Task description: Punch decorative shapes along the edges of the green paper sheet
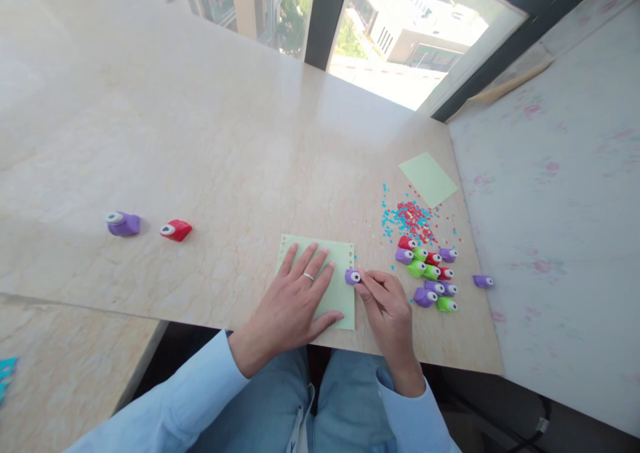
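Under my left hand (295,299) lies a pale green sheet of paper (343,309), pressed flat with the fingers spread. Small punched holes run along the sheet's upper left edge and upper right edge. At its right edge sits a purple craft punch (352,277) with a dark star on its white button. My right hand (390,306) grips this punch from the right between thumb and fingers. The underside of the punch is hidden.
Several purple, green and red craft punches (431,271) are grouped at right, below red and blue paper confetti (413,219) and another green sheet (429,179). One purple punch (483,281) lies by the wall. Far left stand a purple punch (123,223) and a red punch (176,230).
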Demonstrator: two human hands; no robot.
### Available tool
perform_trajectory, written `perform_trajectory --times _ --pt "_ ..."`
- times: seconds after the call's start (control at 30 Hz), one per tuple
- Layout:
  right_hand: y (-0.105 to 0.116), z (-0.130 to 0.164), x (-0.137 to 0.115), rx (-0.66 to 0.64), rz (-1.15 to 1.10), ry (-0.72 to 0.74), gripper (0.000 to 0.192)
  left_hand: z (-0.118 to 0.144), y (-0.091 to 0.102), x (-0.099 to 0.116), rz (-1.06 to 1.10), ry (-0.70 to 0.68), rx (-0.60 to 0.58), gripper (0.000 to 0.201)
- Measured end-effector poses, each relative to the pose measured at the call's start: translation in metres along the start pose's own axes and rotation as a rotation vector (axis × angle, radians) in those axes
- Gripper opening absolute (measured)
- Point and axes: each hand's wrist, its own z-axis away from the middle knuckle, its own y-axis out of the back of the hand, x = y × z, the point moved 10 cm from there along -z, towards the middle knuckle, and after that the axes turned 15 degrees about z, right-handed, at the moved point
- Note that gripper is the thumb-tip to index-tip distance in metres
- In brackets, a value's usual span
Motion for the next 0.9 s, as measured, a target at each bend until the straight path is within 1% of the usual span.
perform_trajectory --times 0.27,0.67,0.9 --pt "-0.0003 -0.0022 0.0001 -0.003 0.006 -0.018 0.031 0.0002 -0.0016 0.0005 -0.012 0.004 -0.018 0.075" --pt "-0.0010 -0.0016 -0.0001 -0.013 0.013 -0.022 0.027 -0.0002 0.0015 0.0016 0.002 -0.009 0.012 0.073" --pt "-0.0021 -0.0003 0.0045 -0.001 0.020 -0.040 0.025 0.0001 0.0035 0.0024 -0.001 -0.014 0.030 0.073"
